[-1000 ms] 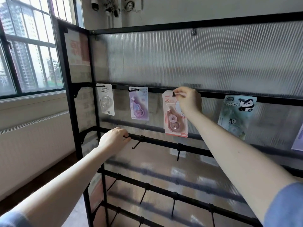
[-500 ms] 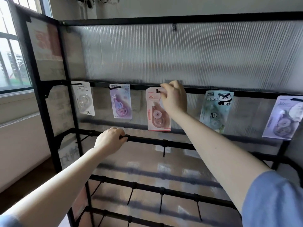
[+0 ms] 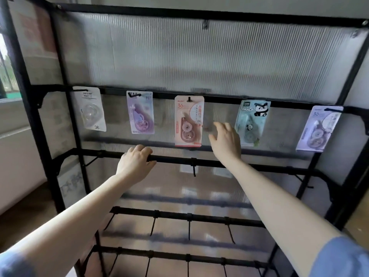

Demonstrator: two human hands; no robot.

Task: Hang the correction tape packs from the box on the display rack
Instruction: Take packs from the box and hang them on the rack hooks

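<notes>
The display rack (image 3: 199,14) fills the view, with five correction tape packs hanging on hooks along its upper bar (image 3: 219,99), which serves as the landmark here. Compared with half a second ago, the right hand (image 3: 225,139) has released the pink pack (image 3: 188,120) and dropped away from its hook; it now sits below the upper bar, just right of the pink pack, fingers spread and relaxed, holding nothing. The left hand (image 3: 135,161) remains curled around the second bar (image 3: 199,162), the next one below the upper bar, left of the pink pack. The pink pack hangs free from the centre hook on the upper bar, long axis vertical, printed face toward the camera, hang tab up. Left along the upper bar hang the purple pack (image 3: 140,112) and the white pack (image 3: 91,109), the latter tilted slightly. Right of the pink pack hang the panda pack (image 3: 252,122) and, near the far end of the upper bar, the lilac pack (image 3: 319,128), both tilted with lower ends swung left.
</notes>
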